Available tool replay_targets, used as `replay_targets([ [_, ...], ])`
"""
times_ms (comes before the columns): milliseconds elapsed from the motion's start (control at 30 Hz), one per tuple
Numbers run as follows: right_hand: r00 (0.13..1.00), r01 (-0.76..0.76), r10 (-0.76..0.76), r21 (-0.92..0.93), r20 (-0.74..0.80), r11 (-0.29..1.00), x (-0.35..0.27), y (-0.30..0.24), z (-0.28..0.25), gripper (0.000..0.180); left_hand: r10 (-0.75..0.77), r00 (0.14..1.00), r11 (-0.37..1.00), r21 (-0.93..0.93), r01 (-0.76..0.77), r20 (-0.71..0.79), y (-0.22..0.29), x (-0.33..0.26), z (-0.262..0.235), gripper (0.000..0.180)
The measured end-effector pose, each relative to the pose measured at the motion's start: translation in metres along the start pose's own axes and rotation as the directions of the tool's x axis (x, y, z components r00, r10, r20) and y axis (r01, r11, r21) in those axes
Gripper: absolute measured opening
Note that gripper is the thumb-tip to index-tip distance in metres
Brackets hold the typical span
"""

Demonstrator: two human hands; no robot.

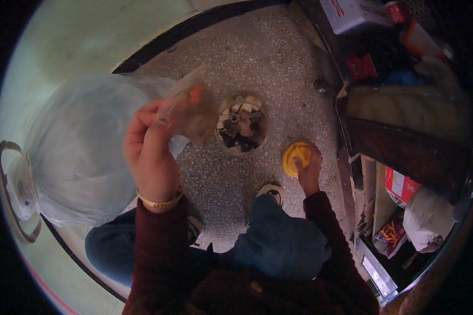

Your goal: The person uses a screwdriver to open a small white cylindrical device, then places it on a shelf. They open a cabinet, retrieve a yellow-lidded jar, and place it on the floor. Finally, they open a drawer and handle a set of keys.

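Wall: pale green, at the far left, with a dark band (pixel 194 25) along its foot.
Large bag: a bulky, translucent plastic bag (pixel 81 152) beside the wall, to the left of the left forearm.
Left hand: raised (pixel 151 149), closed with thumb and fingers pinching a small clear bag; a gold-coloured bracelet (pixel 160 203) circles the wrist.
Small bag: clear plastic (pixel 186 113), held up just left of the round container; an orange patch shows in its upper part, though its exact contents cannot be told.
Round container: clear-walled and uncovered (pixel 240 153), standing on the speckled floor (pixel 278 68) between the two hands.
Contents: off-white blocks (pixel 249 105) toward the far side, dark pieces (pixel 242 142) toward the near side; individual shapes are too small to name.
Yellow lid: round (pixel 289 163), near the container on its right and apart from it.
Right hand: closed (pixel 312 167) on the right edge of the yellow lid, thumb across its upper face; whether the lid touches the floor cannot be told.
Shelving: dark-framed (pixel 404 152), along the right side, bearing a white box (pixel 355 18) above, and a red-and-white box (pixel 402 185) and a whitish plastic bag (pixel 428 218) below.
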State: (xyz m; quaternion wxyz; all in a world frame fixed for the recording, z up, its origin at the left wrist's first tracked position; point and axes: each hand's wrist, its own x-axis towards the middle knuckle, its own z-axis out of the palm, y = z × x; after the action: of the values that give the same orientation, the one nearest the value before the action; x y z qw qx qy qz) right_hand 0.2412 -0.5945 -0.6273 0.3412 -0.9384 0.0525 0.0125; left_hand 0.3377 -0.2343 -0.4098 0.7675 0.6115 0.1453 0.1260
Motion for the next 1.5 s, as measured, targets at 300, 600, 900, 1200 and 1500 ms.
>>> replay_targets([
  [300,0.946,-0.322,0.309,0.159,0.101,0.933,0.023,0.047,-0.009,0.034,-0.020,0.998,1.000,0.002,0.020,-0.055,-0.002,0.009,0.009,0.007],
  [600,0.998,0.009,-0.018,-0.158,-0.058,0.987,0.029,0.033,-0.010,0.054,-0.063,0.998,0.998,-0.016,0.063,-0.005,-0.007,0.015,0.017,0.007],
  [900,0.952,0.263,-0.205,-0.264,0.226,0.928,0.003,0.007,0.003,0.107,-0.048,0.999,0.998,-0.050,0.048,0.010,-0.009,0.017,0.024,0.009],
  [1200,0.944,0.209,-0.082,-0.387,0.320,0.898,0.001,-0.004,0.002,0.124,-0.060,0.994,0.998,-0.020,0.062,0.088,-0.011,0.017,0.022,0.007],
  [1500,0.940,0.183,-0.021,-0.453,0.339,0.872,0.002,-0.004,0.007,0.122,-0.282,0.906,0.950,-0.039,0.309,0.316,-0.032,0.013,0.022,0.003],
])
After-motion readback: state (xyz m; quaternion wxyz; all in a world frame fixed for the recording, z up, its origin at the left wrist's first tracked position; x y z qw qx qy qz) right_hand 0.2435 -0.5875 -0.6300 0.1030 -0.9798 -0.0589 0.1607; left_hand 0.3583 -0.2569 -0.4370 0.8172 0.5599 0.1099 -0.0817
